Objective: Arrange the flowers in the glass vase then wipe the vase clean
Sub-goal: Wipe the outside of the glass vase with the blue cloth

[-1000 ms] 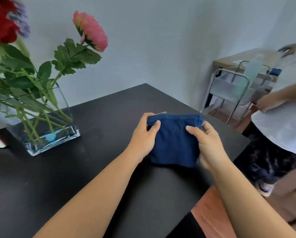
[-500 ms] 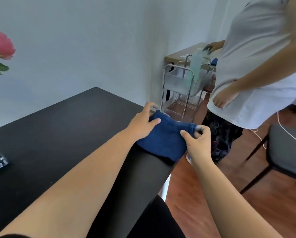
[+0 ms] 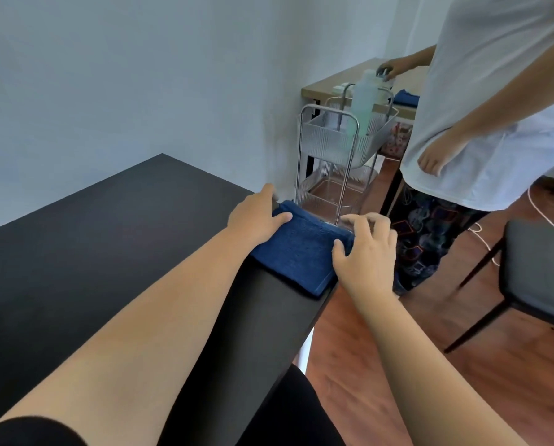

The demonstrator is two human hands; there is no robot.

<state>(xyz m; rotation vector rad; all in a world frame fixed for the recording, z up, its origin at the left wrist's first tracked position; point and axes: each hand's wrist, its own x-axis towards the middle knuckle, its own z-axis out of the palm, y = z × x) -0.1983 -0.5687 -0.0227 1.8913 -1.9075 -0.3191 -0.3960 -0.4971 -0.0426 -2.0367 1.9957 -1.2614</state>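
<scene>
At the centre of the frame, a folded blue towel [image 3: 301, 249] lies flat on the right corner of the black table [image 3: 108, 252]. The left hand [image 3: 256, 217] rests on its left edge, fingers straight, thumb laid across the cloth. The right hand [image 3: 367, 252] sits at its right edge, fingers spread and loosely bent, thumb touching the towel. Upper right: a wire cart [image 3: 340, 149] and another person in a white shirt [image 3: 494, 91].

The cloth [image 3: 301, 252] now lies flat at the table [image 3: 124, 236] corner; the right hand [image 3: 367, 252] lets go, fingers spread; the vase is out of view.
</scene>
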